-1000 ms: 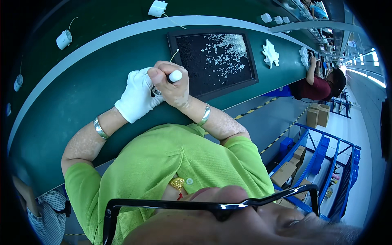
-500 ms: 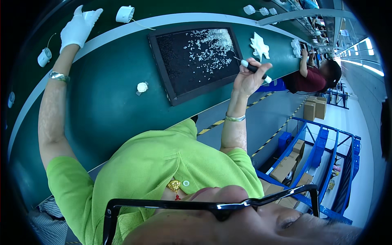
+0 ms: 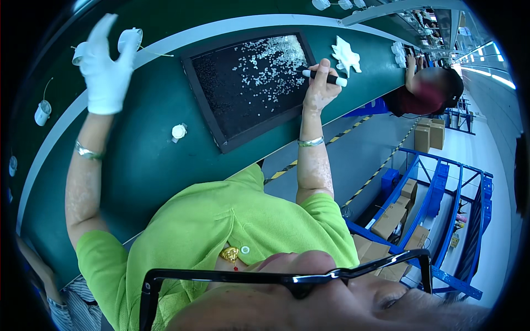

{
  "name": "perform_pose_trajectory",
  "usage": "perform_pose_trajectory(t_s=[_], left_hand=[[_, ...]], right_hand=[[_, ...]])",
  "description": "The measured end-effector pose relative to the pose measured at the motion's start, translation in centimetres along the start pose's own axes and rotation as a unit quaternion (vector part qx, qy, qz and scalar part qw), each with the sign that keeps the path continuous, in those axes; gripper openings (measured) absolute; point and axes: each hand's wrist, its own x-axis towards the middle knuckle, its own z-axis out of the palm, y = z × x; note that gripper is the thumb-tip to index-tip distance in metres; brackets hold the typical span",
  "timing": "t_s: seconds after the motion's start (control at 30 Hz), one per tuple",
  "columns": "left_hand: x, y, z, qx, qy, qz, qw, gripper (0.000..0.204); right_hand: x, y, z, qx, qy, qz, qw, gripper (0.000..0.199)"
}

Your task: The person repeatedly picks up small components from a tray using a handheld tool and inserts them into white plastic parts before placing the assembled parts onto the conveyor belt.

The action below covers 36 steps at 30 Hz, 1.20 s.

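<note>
My left hand (image 3: 107,80), in a white glove, is raised at the far left with thumb and fingers spread, holding nothing. Beside its fingers lie two white round parts: one (image 3: 79,53) partly behind the hand, another (image 3: 130,37) with a thin cord near the thumb. My bare right hand (image 3: 319,95) is closed round a black and white pen-like tool (image 3: 331,79). The tool's thin tip points left over the right rim of a black tray (image 3: 259,130). Inside the tray are scattered small whitish pieces (image 3: 287,52) and small black pieces (image 3: 207,74).
A small white round part (image 3: 178,132) lies on the green table left of the tray. Right of the tray sits a crumpled white glove-like piece (image 3: 346,55). More corded white parts (image 3: 42,112) lie beyond the pale strip (image 3: 221,25). A co-worker (image 3: 428,91) works further right.
My left hand has come nearer and right, leaving a white part behind. The corded parts have shifted left. My right hand has turned the pen-like tool flatter and moved slightly left.
</note>
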Motion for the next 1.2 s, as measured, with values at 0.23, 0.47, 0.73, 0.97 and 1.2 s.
perform_pose_trajectory(t_s=[0.23, 0.47, 0.73, 0.97, 1.2], left_hand=[[-7.9, 4.9, 0.2, -0.308, -0.238, -0.252, 0.886, 0.036], [-8.6, 4.6, 0.4, -0.350, -0.245, -0.259, 0.866, 0.035], [-8.8, 4.3, 0.4, -0.336, -0.272, -0.247, 0.867, 0.036], [-8.8, 4.4, 0.4, -0.327, -0.265, -0.236, 0.876, 0.036], [-8.9, 4.4, 0.5, -0.309, -0.254, -0.203, 0.894, 0.035]], right_hand=[[-0.4, -0.1, 0.7, -0.015, -0.013, 0.039, 0.999, 0.048], [-0.2, 0.5, 0.6, -0.059, -0.023, 0.006, 0.998, 0.045], [-0.4, 0.1, 0.7, -0.078, -0.038, 0.025, 0.996, 0.043], [-0.4, 0.0, 0.9, -0.112, -0.051, 0.012, 0.992, 0.041], [-0.5, -0.4, 1.1, -0.182, -0.057, -0.022, 0.981, 0.040]])
